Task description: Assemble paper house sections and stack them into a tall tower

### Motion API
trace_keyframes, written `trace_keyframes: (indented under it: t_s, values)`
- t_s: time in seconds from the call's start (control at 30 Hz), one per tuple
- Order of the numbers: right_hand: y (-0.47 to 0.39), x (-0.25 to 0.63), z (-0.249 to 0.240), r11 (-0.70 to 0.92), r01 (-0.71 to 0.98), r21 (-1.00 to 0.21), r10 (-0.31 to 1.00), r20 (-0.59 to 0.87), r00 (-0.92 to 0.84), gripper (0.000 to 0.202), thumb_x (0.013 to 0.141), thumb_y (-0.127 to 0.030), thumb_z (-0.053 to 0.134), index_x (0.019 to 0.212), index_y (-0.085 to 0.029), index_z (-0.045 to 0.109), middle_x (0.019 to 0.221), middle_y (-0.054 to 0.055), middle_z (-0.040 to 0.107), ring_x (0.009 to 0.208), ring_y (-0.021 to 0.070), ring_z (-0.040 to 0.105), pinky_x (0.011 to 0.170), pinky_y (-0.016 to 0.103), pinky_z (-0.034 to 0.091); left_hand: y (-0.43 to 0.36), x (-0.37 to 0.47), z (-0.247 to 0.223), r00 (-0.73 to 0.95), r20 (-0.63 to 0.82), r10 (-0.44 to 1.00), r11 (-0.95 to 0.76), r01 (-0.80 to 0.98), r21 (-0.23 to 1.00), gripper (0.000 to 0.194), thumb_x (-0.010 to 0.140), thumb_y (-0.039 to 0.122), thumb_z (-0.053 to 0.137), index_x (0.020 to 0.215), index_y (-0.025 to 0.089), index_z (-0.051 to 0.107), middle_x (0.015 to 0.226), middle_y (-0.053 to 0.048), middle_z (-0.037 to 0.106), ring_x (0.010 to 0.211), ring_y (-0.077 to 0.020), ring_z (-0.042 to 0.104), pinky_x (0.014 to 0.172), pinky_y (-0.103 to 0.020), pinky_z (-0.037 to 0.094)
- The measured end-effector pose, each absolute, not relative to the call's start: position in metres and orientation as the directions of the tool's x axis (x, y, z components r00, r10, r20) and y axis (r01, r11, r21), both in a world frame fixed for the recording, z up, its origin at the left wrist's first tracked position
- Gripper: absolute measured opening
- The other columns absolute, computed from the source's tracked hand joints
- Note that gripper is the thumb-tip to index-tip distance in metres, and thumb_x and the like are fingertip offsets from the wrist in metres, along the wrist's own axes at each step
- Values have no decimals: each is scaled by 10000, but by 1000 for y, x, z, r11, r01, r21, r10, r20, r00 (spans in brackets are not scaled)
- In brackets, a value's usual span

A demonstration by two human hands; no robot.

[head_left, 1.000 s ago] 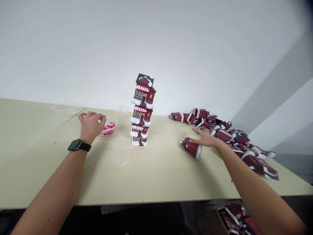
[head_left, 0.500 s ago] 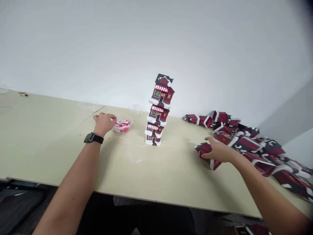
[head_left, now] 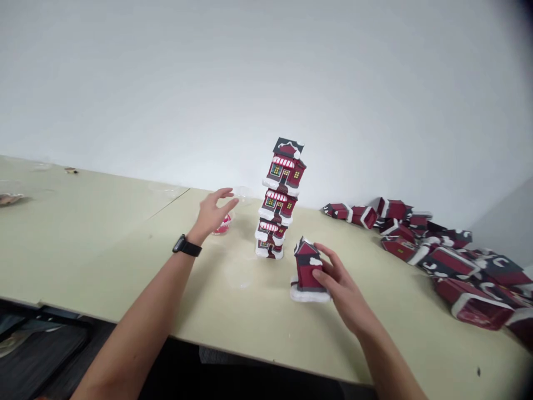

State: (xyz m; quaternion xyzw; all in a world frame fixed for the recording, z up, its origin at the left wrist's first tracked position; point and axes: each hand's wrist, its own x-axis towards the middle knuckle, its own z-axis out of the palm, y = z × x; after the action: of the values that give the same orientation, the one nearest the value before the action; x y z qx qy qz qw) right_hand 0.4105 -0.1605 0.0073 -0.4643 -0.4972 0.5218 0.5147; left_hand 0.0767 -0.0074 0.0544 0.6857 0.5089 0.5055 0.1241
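Note:
My right hand [head_left: 339,280] grips a small dark-red model house [head_left: 308,272] by its side, thumb in front and fingers behind. Its snow-edged grey roof points up and its white base is at the bottom, close to the table. Left of it rises a stack of similar model houses [head_left: 278,208], one on another, with striped awnings and yellow windows. My left hand [head_left: 214,214] hovers open, thumb and fingers apart, left of the stack. Behind that hand, a clear tub with red and white pieces [head_left: 224,224] is partly covered.
A heap of dark-red model houses [head_left: 452,261] lies on its sides at the right of the pale table [head_left: 233,311]. A clear plastic lid or tub [head_left: 245,194] stands near the wall. Small items lie at the far left.
My right hand has brought the model house left from beside the heap and turned it upright. My left hand has moved right and its fingers have spread. The view has shifted slightly.

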Motion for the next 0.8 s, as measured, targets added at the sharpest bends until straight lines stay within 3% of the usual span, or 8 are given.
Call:
trace_keyframes:
  t_s: [0.1, 0.17, 0.3, 0.4, 0.57, 0.67, 0.73, 0.8]
  values:
    - [-169, 402, -17, 1, -180, -984, 997, -12, 71, 816, 810, -575, 872, 1505, -359, 503, 1199, 56, 768, 904, 253, 759, 868, 422, 608, -9, 113, 95, 135, 537, 833, -551, 289, 783, 732, 922, 592, 694, 1553, 278, 499, 1609, -130, 545, 1446, -323, 530, 1168, -482, 418]
    - [-176, 398, -24, -9, -238, -971, 994, -35, 106, 831, 799, -581, 875, 1508, -356, 503, 1179, 59, 775, 883, 270, 767, 831, 430, 613, 0, 131, 126, 267, 532, 804, -580, 156, 799, 747, 916, 576, 723, 1559, 276, 488, 1667, -146, 469, 1515, -335, 464, 1186, -492, 416]
    - [-191, 389, -24, -1, -303, -953, 990, -43, 133, 849, 784, -554, 894, 1510, -347, 507, 1057, 41, 784, 871, 275, 765, 817, 416, 608, 29, 153, 168, 508, 491, 708, -567, -6, 824, 537, 843, 425, 840, 1293, 180, 682, 1440, -186, 670, 1315, -345, 641, 1120, -545, 478]
    - [-198, 385, -20, 6, -324, -946, 989, -42, 141, 859, 780, -560, 896, 1514, -342, 506, 1060, 42, 780, 905, 279, 758, 813, 401, 598, 40, 159, 180, 561, 455, 691, -540, -17, 841, 452, 745, 297, 915, 1124, 138, 727, 1224, -163, 765, 1128, -302, 719, 1072, -562, 514]
    - [-205, 388, -20, 3, -332, -943, 986, -52, 156, 869, 778, -557, 903, 1520, -356, 497, 1160, 48, 774, 927, 270, 763, 797, 378, 596, 40, 129, 209, 180, 770, 612, -764, -113, 635, 529, 745, 288, 922, 1194, 179, 665, 1238, -108, 747, 1188, -281, 696, 1082, -517, 521]
    - [-209, 390, -22, -4, -349, -937, 991, -50, 123, 905, 775, -565, 907, 1539, -358, 468, 1233, 68, 765, 962, 282, 771, 816, 392, 610, 31, 68, 220, -92, 831, 548, -834, 17, 552, 513, 756, 296, 921, 1173, 192, 642, 1264, -88, 730, 1213, -251, 670, 1092, -461, 507]
    - [-212, 390, -22, -12, -367, -930, 993, -55, 106, 943, 770, -564, 913, 1560, -362, 439, 1261, 82, 760, 1023, 303, 767, 862, 427, 619, 16, 13, 209, -259, 752, 606, -727, 203, 656, 520, 688, 272, 956, 1093, 153, 651, 1188, -109, 743, 1080, -235, 687, 1006, -426, 531]
    - [-215, 386, -22, -24, -363, -932, 994, -62, 93, 987, 756, -540, 932, 1578, -378, 410, 1288, 83, 751, 1082, 307, 756, 921, 449, 616, -6, -47, 179, -466, 615, 636, -396, 487, 778, 537, 642, 354, 981, 1021, 146, 661, 1069, -84, 743, 973, -223, 662, 901, -386, 524]
